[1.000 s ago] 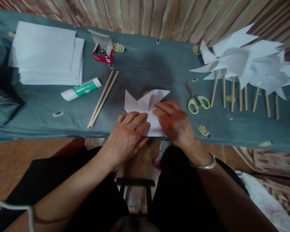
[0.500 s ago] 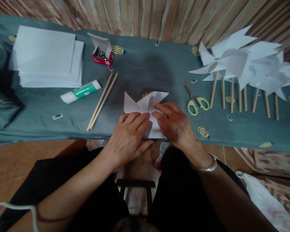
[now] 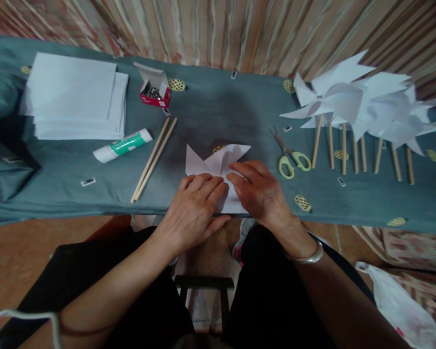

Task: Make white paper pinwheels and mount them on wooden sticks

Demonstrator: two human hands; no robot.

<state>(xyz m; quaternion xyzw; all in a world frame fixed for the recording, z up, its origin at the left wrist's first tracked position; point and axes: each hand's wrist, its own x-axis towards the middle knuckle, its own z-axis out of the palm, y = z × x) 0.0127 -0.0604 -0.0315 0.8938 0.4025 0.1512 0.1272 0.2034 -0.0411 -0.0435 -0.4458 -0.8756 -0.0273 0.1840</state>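
A partly folded white paper pinwheel (image 3: 196,162) lies at the table's front edge, two pointed corners standing up at its back. Across its left front part rests my left hand (image 3: 194,203), fingers laid flat and pressing near the middle, thumb apart over the table edge. From the right, my right hand (image 3: 259,191) has its fingers bent at the pinwheel's centre, pinching a folded flap. My fingertips hide the exact centre. Green-handled scissors (image 3: 289,157) lie just right of my right hand. Two wooden sticks (image 3: 154,162) lie left of my left hand.
At the left are a stack of white paper (image 3: 72,89) and a glue stick (image 3: 123,145). Behind them stands an open red box (image 3: 154,97) of small metal pieces. Several finished pinwheels (image 3: 343,99) on sticks lie at the right. A curtain (image 3: 218,31) hangs behind the table.
The whole view has shifted slightly, so the table sits a little lower in it. Both hands keep nearly the same place on the paper, with the right fingers moving only slightly.
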